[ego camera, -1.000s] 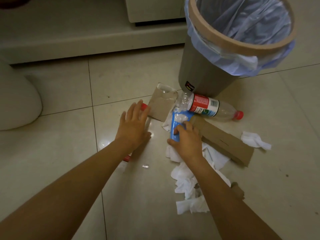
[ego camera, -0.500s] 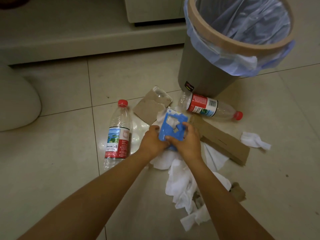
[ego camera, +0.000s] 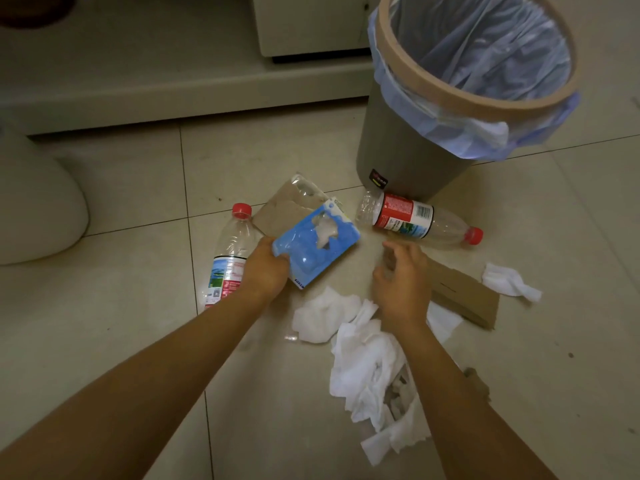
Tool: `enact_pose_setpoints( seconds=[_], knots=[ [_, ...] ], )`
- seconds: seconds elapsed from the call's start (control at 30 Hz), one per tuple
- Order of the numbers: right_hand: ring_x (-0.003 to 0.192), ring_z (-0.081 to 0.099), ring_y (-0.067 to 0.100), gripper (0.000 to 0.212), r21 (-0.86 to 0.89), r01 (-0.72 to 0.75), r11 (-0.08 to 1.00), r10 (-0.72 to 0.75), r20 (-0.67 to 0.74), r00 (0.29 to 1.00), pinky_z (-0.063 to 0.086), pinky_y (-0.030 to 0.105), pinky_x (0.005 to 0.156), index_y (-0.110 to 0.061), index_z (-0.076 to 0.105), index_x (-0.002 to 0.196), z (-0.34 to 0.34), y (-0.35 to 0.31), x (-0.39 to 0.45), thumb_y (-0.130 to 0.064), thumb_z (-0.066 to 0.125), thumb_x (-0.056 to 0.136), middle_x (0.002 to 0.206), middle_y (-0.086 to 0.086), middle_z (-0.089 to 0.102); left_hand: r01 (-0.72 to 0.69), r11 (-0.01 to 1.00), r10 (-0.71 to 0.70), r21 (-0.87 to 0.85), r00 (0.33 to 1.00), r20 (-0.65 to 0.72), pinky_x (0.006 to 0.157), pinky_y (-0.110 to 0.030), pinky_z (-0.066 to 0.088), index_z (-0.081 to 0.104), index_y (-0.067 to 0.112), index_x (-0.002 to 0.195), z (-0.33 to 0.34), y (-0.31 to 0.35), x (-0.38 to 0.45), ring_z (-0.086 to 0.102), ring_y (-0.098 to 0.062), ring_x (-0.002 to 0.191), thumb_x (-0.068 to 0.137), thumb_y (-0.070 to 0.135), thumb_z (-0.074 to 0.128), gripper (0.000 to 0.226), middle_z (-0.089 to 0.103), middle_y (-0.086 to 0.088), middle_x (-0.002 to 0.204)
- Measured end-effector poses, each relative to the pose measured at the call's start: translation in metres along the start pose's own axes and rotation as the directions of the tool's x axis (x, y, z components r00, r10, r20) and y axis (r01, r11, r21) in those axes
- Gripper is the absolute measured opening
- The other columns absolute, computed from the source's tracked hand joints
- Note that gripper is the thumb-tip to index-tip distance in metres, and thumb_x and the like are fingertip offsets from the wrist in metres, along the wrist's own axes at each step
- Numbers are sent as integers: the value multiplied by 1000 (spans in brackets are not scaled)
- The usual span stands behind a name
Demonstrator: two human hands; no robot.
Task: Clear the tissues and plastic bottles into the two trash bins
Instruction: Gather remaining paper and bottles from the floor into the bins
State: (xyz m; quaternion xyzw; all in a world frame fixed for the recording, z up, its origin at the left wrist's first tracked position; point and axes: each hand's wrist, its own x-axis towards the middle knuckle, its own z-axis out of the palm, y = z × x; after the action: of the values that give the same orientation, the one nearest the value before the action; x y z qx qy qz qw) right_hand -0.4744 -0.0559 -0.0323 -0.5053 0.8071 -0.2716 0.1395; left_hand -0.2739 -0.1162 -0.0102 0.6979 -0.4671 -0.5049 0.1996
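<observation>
My left hand (ego camera: 265, 270) grips a blue tissue pack (ego camera: 317, 245) by its near corner, lifted above the floor. My right hand (ego camera: 401, 282) hovers beside it with loosely curled fingers and holds nothing. Crumpled white tissues (ego camera: 360, 362) lie in a heap under my right wrist, and one more tissue (ego camera: 509, 280) lies to the right. One plastic bottle (ego camera: 228, 258) with a red cap lies left of my left hand. A second bottle (ego camera: 419, 218) lies at the foot of the grey trash bin (ego camera: 398, 157), which has a blue liner.
A flat cardboard piece (ego camera: 464, 294) lies right of my right hand, and another cardboard piece (ego camera: 280, 209) with clear plastic lies behind the pack. A pale rounded object (ego camera: 38, 206) sits at the left. A low ledge (ego camera: 173, 91) runs along the back.
My left hand came off the bottle and took hold of the blue pack, then lifted it up and left. My right hand let go of the pack and moved right.
</observation>
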Motion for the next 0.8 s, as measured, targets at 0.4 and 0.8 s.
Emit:
enact_pose_setpoints(
  seconds=[0.4,0.8],
  knots=[
    [121,44,29,76,-337,-80,938,195,323,926,43,45,94,-28,38,137,-5,22,5,-9,64,69,136,4,43,-77,794,58,603,997,51,89,-38,43,47,15,122,34,9,18,47,-27,114,67,56,75,74,52,-5,121],
    [110,55,24,58,-110,-87,990,120,346,930,48,41,90,-23,51,130,-15,20,5,-16,65,73,122,2,58,18,997,-1,-76,977,214,72,-27,51,63,8,101,20,14,2,65,-17,82,71,27,83,41,68,-2,91]
  ],
)
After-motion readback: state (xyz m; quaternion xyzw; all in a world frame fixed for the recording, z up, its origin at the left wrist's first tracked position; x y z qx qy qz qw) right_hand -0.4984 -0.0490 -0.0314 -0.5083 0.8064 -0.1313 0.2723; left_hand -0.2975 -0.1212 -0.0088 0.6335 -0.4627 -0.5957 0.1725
